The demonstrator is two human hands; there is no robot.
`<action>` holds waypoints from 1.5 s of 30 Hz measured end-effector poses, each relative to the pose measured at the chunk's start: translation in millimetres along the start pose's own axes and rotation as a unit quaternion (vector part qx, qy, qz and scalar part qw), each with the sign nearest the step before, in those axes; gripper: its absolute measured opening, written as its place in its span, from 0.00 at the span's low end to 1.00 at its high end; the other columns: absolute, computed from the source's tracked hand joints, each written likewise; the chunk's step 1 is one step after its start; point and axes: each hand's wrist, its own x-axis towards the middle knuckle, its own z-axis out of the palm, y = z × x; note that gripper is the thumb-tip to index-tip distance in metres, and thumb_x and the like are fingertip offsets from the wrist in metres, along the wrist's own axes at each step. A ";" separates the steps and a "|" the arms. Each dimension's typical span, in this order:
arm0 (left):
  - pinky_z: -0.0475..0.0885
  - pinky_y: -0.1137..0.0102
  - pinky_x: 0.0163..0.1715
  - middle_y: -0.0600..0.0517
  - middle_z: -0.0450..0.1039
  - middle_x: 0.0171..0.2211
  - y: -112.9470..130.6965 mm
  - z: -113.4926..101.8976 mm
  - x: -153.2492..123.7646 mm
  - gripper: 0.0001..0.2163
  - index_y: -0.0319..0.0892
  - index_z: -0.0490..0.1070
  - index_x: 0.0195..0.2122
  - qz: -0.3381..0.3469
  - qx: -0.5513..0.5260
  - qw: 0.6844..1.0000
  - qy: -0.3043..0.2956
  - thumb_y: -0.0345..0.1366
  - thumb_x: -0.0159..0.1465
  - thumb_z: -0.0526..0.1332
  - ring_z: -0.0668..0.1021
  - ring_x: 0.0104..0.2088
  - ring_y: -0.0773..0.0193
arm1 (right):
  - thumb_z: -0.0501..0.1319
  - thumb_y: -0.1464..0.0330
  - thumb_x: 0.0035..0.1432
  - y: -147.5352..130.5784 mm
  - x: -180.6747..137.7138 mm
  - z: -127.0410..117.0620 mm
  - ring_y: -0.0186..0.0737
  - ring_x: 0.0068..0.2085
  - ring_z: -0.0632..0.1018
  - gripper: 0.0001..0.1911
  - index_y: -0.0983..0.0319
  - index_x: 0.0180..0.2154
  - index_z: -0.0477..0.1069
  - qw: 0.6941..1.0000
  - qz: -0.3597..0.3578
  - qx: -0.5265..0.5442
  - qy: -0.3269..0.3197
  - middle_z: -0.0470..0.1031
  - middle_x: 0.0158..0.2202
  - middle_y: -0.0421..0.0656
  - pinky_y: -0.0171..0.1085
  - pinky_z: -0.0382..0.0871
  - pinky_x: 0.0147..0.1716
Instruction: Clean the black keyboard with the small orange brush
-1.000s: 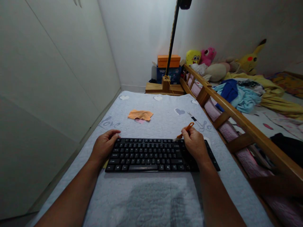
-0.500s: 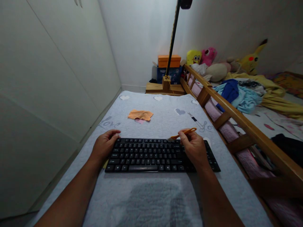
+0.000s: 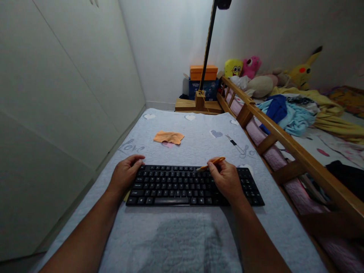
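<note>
A black keyboard lies across the bed in front of me, its space bar side toward me. My left hand grips its left end, with thumb and fingers curled at the upper left corner. Pinched in my right hand is a small brush with an orange handle. Its pale bristle tip points left, at the keyboard's top rows of keys. The right hand hides part of the keys beneath it.
Beyond the keyboard lie a crumpled orange cloth and a thin wire tool with a black grip. A wooden bed rail runs along the right, a white cabinet along the left. A black pole stands at the far end.
My right hand has moved left along the top rows of keys with the brush, uncovering more of the number pad. The left hand stays on the keyboard's left end.
</note>
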 end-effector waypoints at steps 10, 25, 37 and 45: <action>0.73 0.65 0.35 0.49 0.82 0.34 -6.4 -1.0 1.9 0.22 0.41 0.81 0.44 0.007 0.011 1.000 -0.004 0.51 0.57 0.63 0.81 0.34 0.55 | 0.57 0.61 0.60 -0.1 4.6 -19.0 0.44 0.30 0.81 0.12 0.58 0.28 0.74 0.996 0.002 -0.088 0.014 0.81 0.27 0.44 0.39 0.69 0.33; 0.73 0.65 0.33 0.49 0.81 0.32 1.5 -0.8 0.1 0.20 0.42 0.80 0.42 0.004 0.012 1.000 -0.002 0.51 0.55 0.62 0.80 0.33 0.55 | 0.60 0.59 0.60 -5.3 -6.6 -48.5 0.44 0.30 0.81 0.13 0.59 0.31 0.78 0.997 0.026 -0.057 0.035 0.82 0.28 0.44 0.39 0.71 0.33; 0.72 0.66 0.32 0.49 0.81 0.32 2.4 -1.2 -1.5 0.21 0.42 0.81 0.43 0.001 0.018 1.000 0.000 0.50 0.56 0.62 0.80 0.32 0.55 | 0.62 0.58 0.61 2.7 -20.2 -23.1 0.42 0.27 0.79 0.14 0.60 0.33 0.80 0.999 0.037 0.028 0.006 0.78 0.24 0.42 0.39 0.73 0.32; 0.73 0.66 0.34 0.49 0.82 0.33 0.9 -0.5 -0.5 0.20 0.42 0.81 0.43 0.003 0.022 1.000 0.002 0.49 0.57 0.62 0.81 0.34 0.55 | 0.58 0.58 0.64 -1.2 -20.4 -27.4 0.42 0.26 0.78 0.15 0.58 0.31 0.77 0.997 0.007 -0.043 0.070 0.75 0.22 0.40 0.38 0.73 0.33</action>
